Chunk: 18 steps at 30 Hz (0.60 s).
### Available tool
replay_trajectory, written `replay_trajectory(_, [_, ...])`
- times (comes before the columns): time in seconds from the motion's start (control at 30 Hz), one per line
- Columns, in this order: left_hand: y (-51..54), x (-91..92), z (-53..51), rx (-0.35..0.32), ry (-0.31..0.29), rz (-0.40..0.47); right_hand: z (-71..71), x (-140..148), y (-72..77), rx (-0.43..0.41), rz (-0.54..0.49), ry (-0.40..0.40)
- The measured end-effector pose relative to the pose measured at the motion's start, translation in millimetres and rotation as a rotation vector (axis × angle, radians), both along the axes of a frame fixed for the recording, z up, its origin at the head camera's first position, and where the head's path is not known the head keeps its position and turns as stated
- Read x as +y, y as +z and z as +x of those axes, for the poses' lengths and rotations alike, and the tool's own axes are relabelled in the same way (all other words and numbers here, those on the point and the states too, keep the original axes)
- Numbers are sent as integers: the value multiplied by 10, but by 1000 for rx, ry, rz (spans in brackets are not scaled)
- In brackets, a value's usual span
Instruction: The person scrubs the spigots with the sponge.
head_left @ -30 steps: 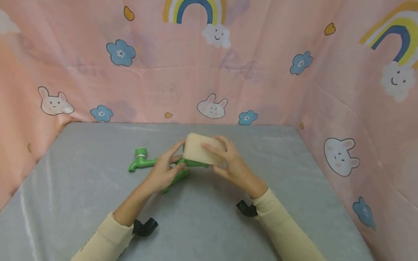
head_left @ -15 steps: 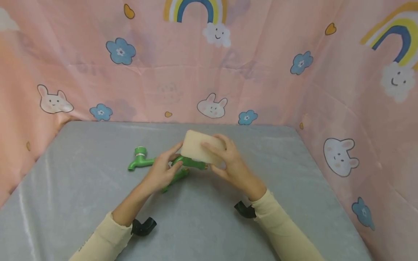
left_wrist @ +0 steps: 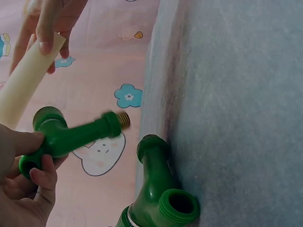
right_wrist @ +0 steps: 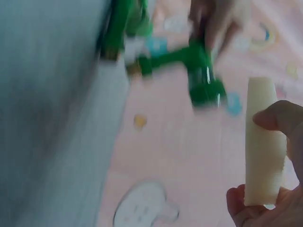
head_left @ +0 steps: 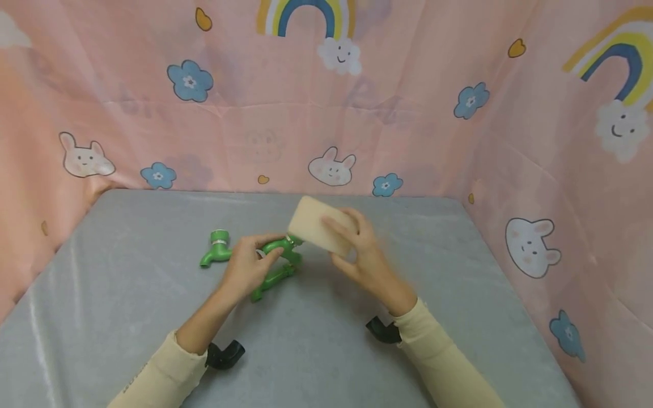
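My left hand [head_left: 245,265] pinches a green plastic tap [head_left: 279,247] above the table. In the left wrist view this tap [left_wrist: 78,136] shows a brass-coloured threaded end, with fingers and thumb around its spout side. My right hand [head_left: 368,262] grips a pale cream sponge [head_left: 312,222] by its edges, thumb on one face. The sponge [right_wrist: 262,142] is tilted just right of the held tap; in the right wrist view a gap shows between them. A second green tap [head_left: 275,279] lies below the left hand. A third tap [head_left: 218,245] is partly hidden behind that hand.
A grey cloth covers the table [head_left: 326,345]. Pink printed fabric [head_left: 285,124] hangs along the back and sides. Black curved pieces [head_left: 226,355] stick out at both sleeve cuffs.
The held tap has turned, so its threaded end no longer points right. My left hand has drawn slightly left, and the sponge has tilted and shifted slightly up, uncovering the tap's capped end.
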<state>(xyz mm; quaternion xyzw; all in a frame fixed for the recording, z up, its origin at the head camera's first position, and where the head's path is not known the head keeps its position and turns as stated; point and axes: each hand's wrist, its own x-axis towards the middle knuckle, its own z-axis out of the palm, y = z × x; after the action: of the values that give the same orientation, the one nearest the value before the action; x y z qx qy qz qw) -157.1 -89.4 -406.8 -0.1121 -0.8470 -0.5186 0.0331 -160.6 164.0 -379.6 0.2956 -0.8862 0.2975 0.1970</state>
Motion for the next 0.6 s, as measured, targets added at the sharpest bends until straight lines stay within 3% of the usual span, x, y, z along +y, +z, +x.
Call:
replay_trajectory(0.1, [0,19,11,29,24,21,59,-77,-46,-27,42,38])
replay_trajectory(0.3, [-18,20,-9,1,80,52,-21,62,-42,-122,76,-73])
replay_trajectory(0.43, [-59,16,-37,-23,98,114,-33,120,5,-107,5,-124])
replay_trajectory(0.6, [-40,14,-44,-45,120,245,26,-15,22,-50,-29,2])
